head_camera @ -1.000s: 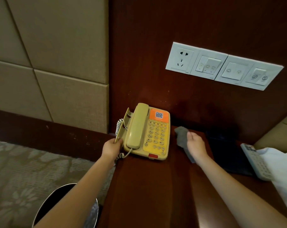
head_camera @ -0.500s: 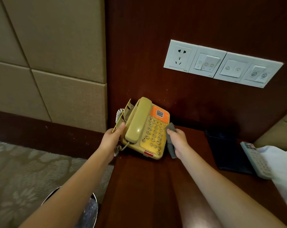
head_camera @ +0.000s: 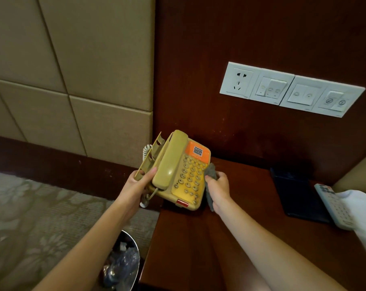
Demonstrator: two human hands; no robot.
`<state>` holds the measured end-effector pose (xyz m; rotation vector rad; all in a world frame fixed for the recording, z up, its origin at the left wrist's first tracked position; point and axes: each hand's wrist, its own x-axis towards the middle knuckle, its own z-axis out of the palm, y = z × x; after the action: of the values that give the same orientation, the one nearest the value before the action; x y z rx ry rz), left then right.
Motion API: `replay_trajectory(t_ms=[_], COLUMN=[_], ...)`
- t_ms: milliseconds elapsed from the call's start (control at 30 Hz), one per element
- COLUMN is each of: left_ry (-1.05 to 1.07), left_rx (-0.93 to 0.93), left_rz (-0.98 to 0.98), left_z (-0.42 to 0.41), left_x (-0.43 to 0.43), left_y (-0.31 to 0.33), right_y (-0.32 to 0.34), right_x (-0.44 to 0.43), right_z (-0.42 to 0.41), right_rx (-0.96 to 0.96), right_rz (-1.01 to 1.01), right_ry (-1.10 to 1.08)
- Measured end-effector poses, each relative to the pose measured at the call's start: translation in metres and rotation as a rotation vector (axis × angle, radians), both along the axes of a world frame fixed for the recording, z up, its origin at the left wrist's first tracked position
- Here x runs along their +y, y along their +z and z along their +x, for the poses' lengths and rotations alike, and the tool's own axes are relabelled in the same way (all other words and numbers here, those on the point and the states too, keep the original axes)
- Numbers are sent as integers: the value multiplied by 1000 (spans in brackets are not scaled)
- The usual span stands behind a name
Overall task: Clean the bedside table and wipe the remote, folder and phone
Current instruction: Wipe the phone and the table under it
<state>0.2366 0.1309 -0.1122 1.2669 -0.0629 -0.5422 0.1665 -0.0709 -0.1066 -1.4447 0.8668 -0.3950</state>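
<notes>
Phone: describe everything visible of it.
The phone is yellowish plastic, handset on its cradle, coiled cord at its left, keypad, orange QR sticker, red front tab. It is tilted over the table, at its left edge. The left hand grips its left side; the right hand presses a grey cloth against its right edge.

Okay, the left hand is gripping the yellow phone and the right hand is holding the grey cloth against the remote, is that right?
Not quite. The head view shows the right hand holding the grey cloth against the right edge of the yellow phone, not the remote, which lies apart at the far right. The left hand does grip the phone.
</notes>
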Motion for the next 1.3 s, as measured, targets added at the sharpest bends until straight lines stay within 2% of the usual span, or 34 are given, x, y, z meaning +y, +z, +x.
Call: replay_trajectory(t_ms=[333, 467, 567, 633, 700, 800, 867, 967, 1100, 1167, 1300], left_ry=[124, 189, 229, 218, 190, 189, 210, 255, 270, 262, 235], left_rx=[133, 214, 270, 268, 251, 259, 269, 269, 269, 262, 246], left_rz=[-136, -165, -175, -209, -241, -263, -310, -333, -288, -272, -248], left_z=[-14, -14, -14, -12, -10, -6, -1, 7, 12, 14, 21], left_x=[61, 84, 93, 97, 99, 99, 101, 101, 95, 92, 86], left_y=[-17, -28, -37, -40, -40, -36, -32, -28, -30, -32, -39], right_y=[-12, 1, 12, 15, 13, -4, -9, 2, 12, 9, -13], right_x=[64, 63, 40, 18, 4, 6, 11, 22, 31, 26, 21], right_z=[-6, -14, -24, -32, -36, -43, -46, -47, -44, -41, -33], right_rx=[73, 151, 189, 221, 268, 553, 630, 584, 379, 292, 301], right_rz=[-77, -387, -678, -969, -1142, -1127, -1179, -1222, -1537, -1609, -1412], right_ry=[142, 329, 306, 294, 476, 922, 1016, 1140, 1355, 1445, 1423])
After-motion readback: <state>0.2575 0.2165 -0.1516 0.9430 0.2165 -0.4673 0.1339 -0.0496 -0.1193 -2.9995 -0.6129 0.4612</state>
